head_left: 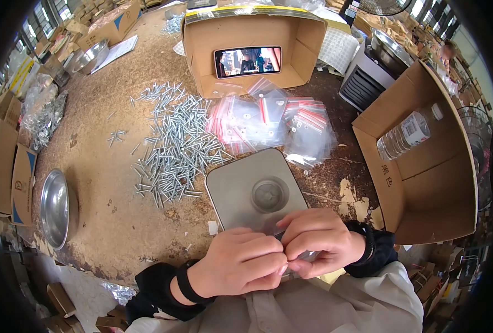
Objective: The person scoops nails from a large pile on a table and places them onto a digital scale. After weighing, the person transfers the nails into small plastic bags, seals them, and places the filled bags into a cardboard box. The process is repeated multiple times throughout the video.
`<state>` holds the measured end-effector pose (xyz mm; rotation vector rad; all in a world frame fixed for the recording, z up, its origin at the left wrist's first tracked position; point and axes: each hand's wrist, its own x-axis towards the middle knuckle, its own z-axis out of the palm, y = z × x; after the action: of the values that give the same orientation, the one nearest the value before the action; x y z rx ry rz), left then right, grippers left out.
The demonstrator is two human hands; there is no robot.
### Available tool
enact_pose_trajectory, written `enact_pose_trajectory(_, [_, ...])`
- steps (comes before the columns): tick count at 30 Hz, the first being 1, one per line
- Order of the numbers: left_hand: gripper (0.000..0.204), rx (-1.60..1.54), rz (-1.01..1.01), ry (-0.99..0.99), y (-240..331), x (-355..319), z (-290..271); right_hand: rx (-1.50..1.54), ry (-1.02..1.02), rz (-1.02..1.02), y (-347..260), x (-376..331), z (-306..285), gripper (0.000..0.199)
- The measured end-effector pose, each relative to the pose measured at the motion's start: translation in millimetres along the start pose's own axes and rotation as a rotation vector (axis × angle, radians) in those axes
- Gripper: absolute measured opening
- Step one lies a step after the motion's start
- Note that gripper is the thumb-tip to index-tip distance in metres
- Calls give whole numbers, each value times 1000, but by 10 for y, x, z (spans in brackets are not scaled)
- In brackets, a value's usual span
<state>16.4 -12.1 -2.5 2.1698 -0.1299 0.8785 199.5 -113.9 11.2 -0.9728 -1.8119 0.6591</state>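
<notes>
My left hand (239, 261) and my right hand (319, 241) meet at the near edge of the table, fingertips pinched together. A bit of something pale and shiny shows under the right fingers, but the fingers hide most of it and its kind is unclear. Just beyond the hands lies a square metal plate (232, 186) with rounded corners, a small round metal dish (269, 194) on it. Past the plate, a heap of silver screws (179, 144) spreads to the left. Clear zip bags with red strips (257, 122) lie in an overlapping pile behind the plate.
A cardboard box on its side (202, 55) holds a phone (248, 61) playing video. To the right, another open box (429, 183) contains a clear plastic bottle (404, 135). A metal bowl (57, 208) stands at the left table edge. A small air cooler (363, 83) is behind right.
</notes>
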Motion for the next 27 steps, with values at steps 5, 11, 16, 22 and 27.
enact_pose_trajectory(5, [11, -71, -16, 45, -20, 1, -86, 18, -8, -21, -15, -20, -22, 12])
enact_pose_trajectory(11, [9, -90, -108, 152, -41, -76, -234, 37, 50, -50, 8, -34, -36, 18])
enact_pose_trajectory(16, [5, -136, -224, 222, 29, -196, -277, 74, 54, -55, 41, -52, 1, 23])
enact_pose_trajectory(22, [10, -67, -449, 1074, 109, -721, -964, 53, 158, -5, 69, -119, -57, 22])
enact_pose_trajectory(27, [14, 747, -317, 1214, 178, -1314, -1877, -6, 142, -43, 62, -78, -40, 16])
